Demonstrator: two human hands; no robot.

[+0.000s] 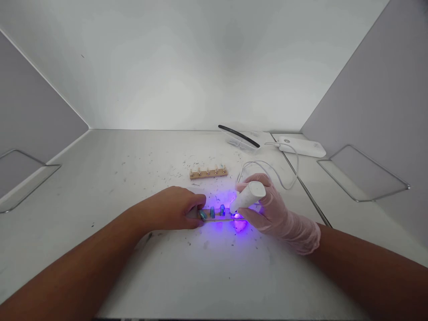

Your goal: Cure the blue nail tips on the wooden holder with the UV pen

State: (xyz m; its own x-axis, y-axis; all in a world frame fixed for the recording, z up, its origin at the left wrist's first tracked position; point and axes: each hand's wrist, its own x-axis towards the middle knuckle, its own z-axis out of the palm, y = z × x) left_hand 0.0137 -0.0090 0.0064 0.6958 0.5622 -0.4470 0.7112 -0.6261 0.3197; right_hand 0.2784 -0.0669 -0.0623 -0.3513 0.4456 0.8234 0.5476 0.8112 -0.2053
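My left hand point(174, 208), bare, is closed on the left end of a small wooden strip point(217, 217) that carries several teal nail tips and lies on the white table point(100, 187). My right hand point(267, 209), in a pale pink glove, grips a white pen-shaped lamp point(249, 196). The lamp's tip points down at the strip's right end and throws violet light on the table there. A thin white cable point(267, 167) runs from the lamp toward the back.
A second wooden strip point(208, 172) with bare pegs lies just behind. At the back right sit a black nail file point(239, 135) on a clear tray and a flat white power unit point(302, 146). Grey side walls with wire frames point(364, 174) flank the table. Small dark flecks litter the surface.
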